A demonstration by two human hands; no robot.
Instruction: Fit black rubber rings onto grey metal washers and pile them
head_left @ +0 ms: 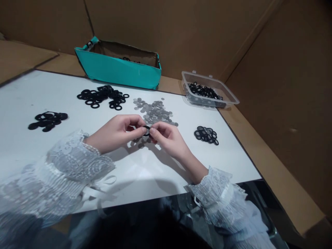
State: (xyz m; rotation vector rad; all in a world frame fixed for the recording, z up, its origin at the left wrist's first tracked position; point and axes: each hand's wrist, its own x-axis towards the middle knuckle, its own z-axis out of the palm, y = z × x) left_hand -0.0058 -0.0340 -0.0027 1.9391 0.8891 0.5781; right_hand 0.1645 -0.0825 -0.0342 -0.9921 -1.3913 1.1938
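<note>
Both hands meet near the middle of the white table surface (145, 166), pinching one black ring (146, 131) between them. My left hand (121, 131) grips its left side with thumb and fingers, and my right hand (166, 136) grips its right side. The ring's centre looks greyish; whether a disc fills it is hard to tell. A loose pile of small grey discs (157, 113) lies just behind the fingers, with a few more discs below them.
Black rings (95, 105) lie at back left, black pieces (48, 121) at far left, and rings with greyish centres (206, 135) at right. Behind stand a teal box (121, 71) and a clear plastic container (210, 103), both holding black rings. Cardboard walls (166, 34) surround the surface.
</note>
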